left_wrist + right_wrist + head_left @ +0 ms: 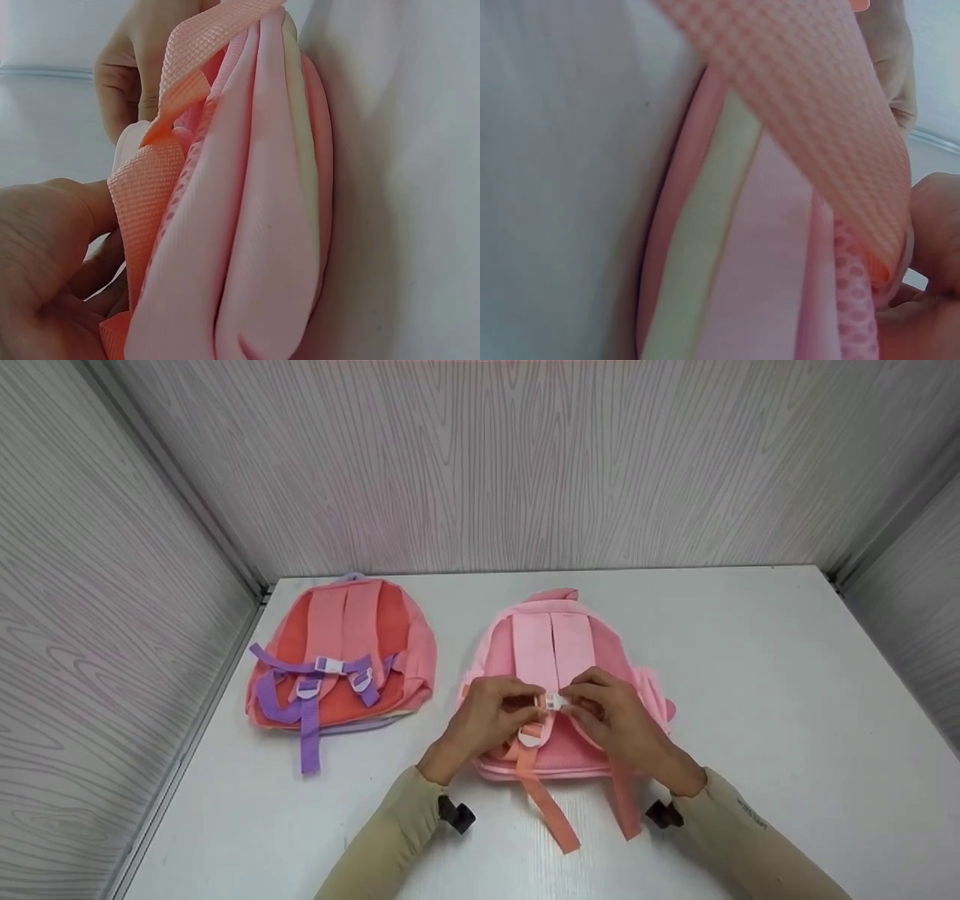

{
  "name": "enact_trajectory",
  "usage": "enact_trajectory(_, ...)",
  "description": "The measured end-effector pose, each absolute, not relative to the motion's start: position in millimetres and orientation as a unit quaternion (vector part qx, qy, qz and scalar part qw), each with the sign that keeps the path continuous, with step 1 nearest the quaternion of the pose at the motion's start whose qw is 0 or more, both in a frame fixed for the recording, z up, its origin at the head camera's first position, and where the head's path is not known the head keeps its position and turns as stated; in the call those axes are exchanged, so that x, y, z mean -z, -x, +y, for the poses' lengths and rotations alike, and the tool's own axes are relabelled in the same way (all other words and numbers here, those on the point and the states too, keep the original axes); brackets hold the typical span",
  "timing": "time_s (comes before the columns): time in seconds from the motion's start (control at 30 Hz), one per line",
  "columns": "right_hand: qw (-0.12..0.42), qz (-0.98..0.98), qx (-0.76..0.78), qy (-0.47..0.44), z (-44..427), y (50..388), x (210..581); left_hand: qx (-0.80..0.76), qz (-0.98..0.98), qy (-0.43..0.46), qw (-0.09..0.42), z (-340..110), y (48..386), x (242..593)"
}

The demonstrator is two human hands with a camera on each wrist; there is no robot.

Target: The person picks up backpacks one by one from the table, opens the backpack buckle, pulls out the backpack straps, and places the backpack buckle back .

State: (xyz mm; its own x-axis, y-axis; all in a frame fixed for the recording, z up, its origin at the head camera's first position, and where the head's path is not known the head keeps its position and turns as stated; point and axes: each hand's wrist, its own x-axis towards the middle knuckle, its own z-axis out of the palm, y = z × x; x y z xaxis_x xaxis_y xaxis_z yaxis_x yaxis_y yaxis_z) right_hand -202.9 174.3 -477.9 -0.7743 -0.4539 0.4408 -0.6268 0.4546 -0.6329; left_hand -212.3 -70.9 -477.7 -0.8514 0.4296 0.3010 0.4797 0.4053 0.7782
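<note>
A pink backpack [517, 664] lies with its straps facing up on the white table. Over its middle, my left hand [489, 714] pinches one end of a white plastic buckle [553, 702] on the chest strap. From the other side, the thumb and fingers of my right hand [616, 721] pinch the buckle's opposite end. The fingertips partly cover it, so I cannot tell whether its halves are fully joined. Orange webbing [146, 210] runs close by my left hand [45, 247] in the left wrist view. In the right wrist view, webbing [810, 112] crosses in front of my right hand [937, 247].
Left of the pink backpack lies a coral backpack [420, 660] with purple straps [310, 735] and a white buckle [330, 665]. Two orange strap tails [551, 814] hang toward the table's front. Grey wood-grain panels [480, 465] enclose the white table [787, 697].
</note>
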Motion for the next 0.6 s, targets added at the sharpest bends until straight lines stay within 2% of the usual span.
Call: enact_trajectory(0.6, 0.108, -0.849, -0.409, -0.318, 179.4, 204.9, 474.1, 0.465, -0.846, 0.263, 0.009, -73.5, 210.5, 473.8)
